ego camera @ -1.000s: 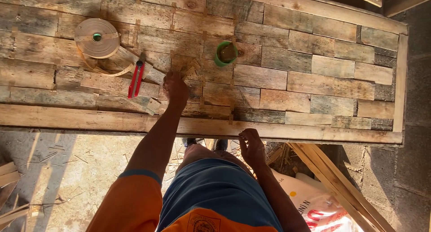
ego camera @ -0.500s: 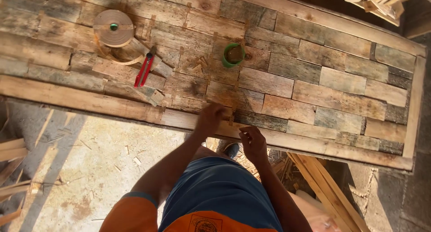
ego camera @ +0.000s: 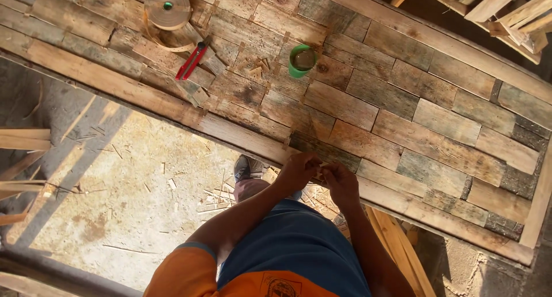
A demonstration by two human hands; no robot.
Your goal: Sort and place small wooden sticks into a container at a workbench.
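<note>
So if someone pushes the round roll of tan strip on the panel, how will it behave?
The roll of tan strip lies flat, so it would probably slide rather than roll. Its loose tail looks floppy and may drag or uncoil. It seems light for its size.

Small piece [ego camera: 319, 171] between both hands, too tiny to identify.

Warm, strong sunlight falls across my wooden counter [ego camera: 437, 124] and the dusty floor [ego camera: 149, 176], coming from the upper right. My own shadow darkens the floor's left side and near corners. The picture is fairly sharp in the middle, softer and bent toward the edges. My hands [ego camera: 319, 176] sit partly in shade.
</note>
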